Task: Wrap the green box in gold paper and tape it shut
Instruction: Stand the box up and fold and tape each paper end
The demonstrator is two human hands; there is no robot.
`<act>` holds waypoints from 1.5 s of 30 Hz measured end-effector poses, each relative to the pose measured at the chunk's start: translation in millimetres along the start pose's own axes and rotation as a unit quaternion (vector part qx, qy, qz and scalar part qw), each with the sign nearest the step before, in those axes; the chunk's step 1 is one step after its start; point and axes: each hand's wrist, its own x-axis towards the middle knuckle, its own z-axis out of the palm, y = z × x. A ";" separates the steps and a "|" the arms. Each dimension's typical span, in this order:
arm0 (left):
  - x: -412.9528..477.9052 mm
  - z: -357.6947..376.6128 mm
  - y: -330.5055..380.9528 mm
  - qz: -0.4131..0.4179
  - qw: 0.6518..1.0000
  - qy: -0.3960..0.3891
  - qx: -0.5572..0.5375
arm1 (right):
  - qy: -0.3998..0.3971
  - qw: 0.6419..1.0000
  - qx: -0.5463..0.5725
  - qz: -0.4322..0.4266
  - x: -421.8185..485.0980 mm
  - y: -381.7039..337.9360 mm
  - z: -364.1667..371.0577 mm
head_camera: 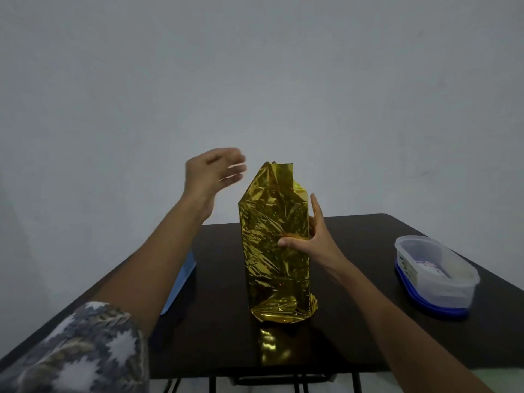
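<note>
Gold paper [269, 211]: crinkled metallic foil, mirror-bright, with many fine creases, forming a tall upright rectangular parcel. The box itself is fully covered. The top tapers into folded flaps that stand up unsealed; the bottom edge bunches and flares slightly where it meets the surface. The parcel stands near the middle of a dark glossy table [368, 321], which shows a gold reflection [272, 347] just in front of the base. Your right hand [314, 242] grips the parcel at mid-height on its right edge: the thumb lies across the front face, the index finger points straight up along the side, and the other fingers are hidden behind. Your left hand [211, 173] is raised up and to the left of the top flaps, apart from the foil, motion-blurred, fingers loosely spread and holding nothing. A patterned sleeve [79, 350] covers that upper arm. A flat blue sheet [181, 279] lies under your left forearm. A clear plastic tub [436, 268] rests on a blue lid [425, 304] at the table's right side.
</note>
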 end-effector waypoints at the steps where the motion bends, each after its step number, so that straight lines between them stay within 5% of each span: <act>1: -3.2 -11.7 -8.3 -0.012 0.997 0.060 -0.037 | 0.001 1.000 0.002 0.001 -0.4 0.1 0.1; 2: -9.2 -28.6 -20.5 -0.014 0.992 0.124 -0.016 | 0.000 1.000 0.003 0.002 -1.2 1.1 0.7; 4: -31.4 -69.1 -52.2 -0.014 0.958 0.211 0.195 | -0.002 1.000 0.007 0.006 -1.7 2.1 1.0; 6: -62.4 -108.5 -89.3 -0.045 0.859 0.213 0.463 | -0.003 1.000 0.010 0.007 -0.8 2.2 0.8; 8: -91.1 -135.7 -118.3 -0.085 0.778 0.179 0.596 | -0.002 1.000 0.013 0.008 -0.7 2.1 2.4; 9: -99.0 -142.1 -128.0 -0.099 0.780 0.171 0.593 | 0.002 1.000 0.015 0.006 -0.6 2.5 1.8; 13: -106.4 -144.0 -138.3 -0.170 0.889 0.226 0.360 | 0.010 1.000 0.012 0.004 -4.0 -0.7 2.7; 28: -114.4 -95.1 -142.6 -0.174 0.897 0.200 0.355 | 0.013 1.000 -0.009 0.002 -4.6 -2.5 2.8; 31: -115.1 -96.9 -143.7 -0.165 0.906 0.145 0.362 | 0.009 1.000 -0.012 0.001 -5.1 -4.1 2.5; 34: -110.1 -93.1 -127.4 -0.084 0.875 0.111 0.465 | 0.011 1.000 -0.008 0.003 -5.8 -3.5 0.8; 38: -76.5 -39.9 -56.9 0.082 0.932 0.006 0.352 | -0.006 1.000 0.001 0.010 -2.7 -2.0 0.2; 41: -37.6 2.1 -20.9 0.094 0.929 -0.141 0.328 | -0.018 1.000 0.017 -0.001 -3.2 -1.2 0.5; 45: -2.5 21.6 0.0 0.020 0.946 -0.163 0.281 | -0.018 0.999 0.030 -0.009 1.2 0.6 -3.8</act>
